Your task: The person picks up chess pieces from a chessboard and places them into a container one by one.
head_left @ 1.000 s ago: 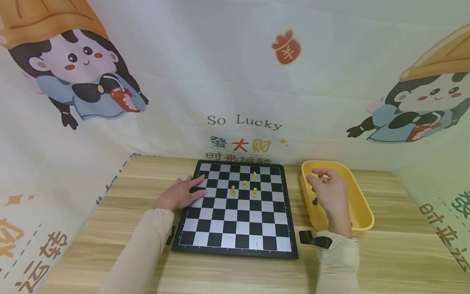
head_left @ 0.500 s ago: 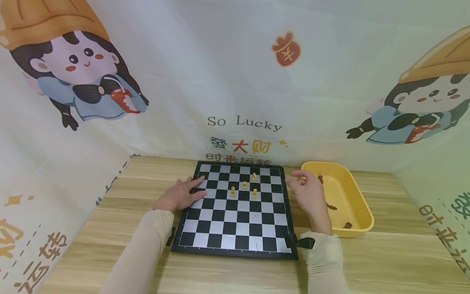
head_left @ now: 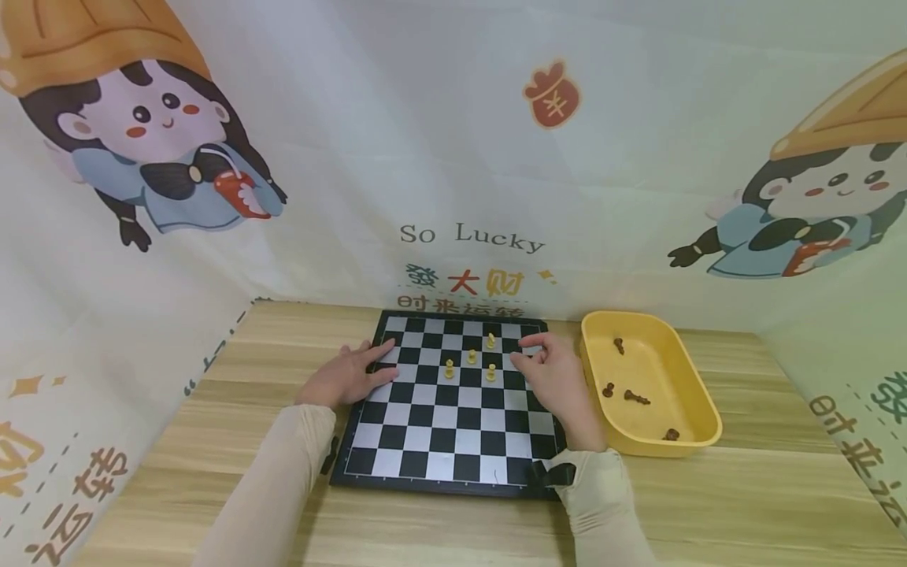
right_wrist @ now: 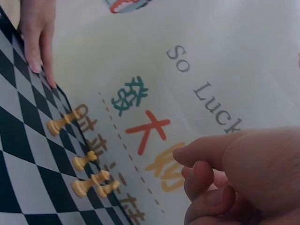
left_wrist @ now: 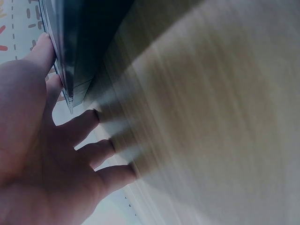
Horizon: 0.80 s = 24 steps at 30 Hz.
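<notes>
A black-and-white chessboard (head_left: 453, 425) lies on the wooden table. Several yellow pieces (head_left: 472, 356) stand upright near its far edge, and the right wrist view shows them (right_wrist: 84, 160) too. My left hand (head_left: 354, 370) lies flat with straight fingers on the board's left edge (left_wrist: 70, 47). My right hand (head_left: 523, 353) hovers over the board's far right squares, just right of the yellow pieces. Its thumb and forefinger are apart, the other fingers (right_wrist: 201, 180) loosely curled. I see nothing held in it.
A yellow tray (head_left: 697, 394) sits right of the board with several brown pieces (head_left: 608, 390) lying in it. Printed cloth walls close in the back and both sides. Bare wood shows in front of the board and to its left.
My right hand has moved left, from inside the yellow tray to over the board's far right squares. The left hand and the yellow pieces have stayed put.
</notes>
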{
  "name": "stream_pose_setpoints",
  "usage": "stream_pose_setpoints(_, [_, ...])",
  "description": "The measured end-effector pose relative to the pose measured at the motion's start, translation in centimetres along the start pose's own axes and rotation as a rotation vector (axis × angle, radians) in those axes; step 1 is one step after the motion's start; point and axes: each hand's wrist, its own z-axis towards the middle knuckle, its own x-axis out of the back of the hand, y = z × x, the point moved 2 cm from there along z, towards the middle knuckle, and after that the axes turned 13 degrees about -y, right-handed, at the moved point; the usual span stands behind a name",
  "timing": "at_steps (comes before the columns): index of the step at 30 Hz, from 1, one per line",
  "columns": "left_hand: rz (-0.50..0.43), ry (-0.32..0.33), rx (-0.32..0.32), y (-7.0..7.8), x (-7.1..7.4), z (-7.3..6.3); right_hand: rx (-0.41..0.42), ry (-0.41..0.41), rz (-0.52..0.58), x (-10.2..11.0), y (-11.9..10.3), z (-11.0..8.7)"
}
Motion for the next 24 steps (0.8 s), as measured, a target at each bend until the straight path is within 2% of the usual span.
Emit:
stream_pose_setpoints(4, [-0.003,-0.005,0.000,0.0,0.0,0.0,-0.019,-0.025,-0.010,-0.9,-0.2,0.2])
stream_pose_setpoints(17, [-0.001,0.001,0.001,0.0,0.0,0.0,-0.047,-0.069,0.017,-1.6,0.6,0.7])
stream_pose_setpoints(24, [0.000,0.000,0.003,0.1,0.0,-0.1,-0.068,-0.097,-0.020,-2.8,1.2,1.2])
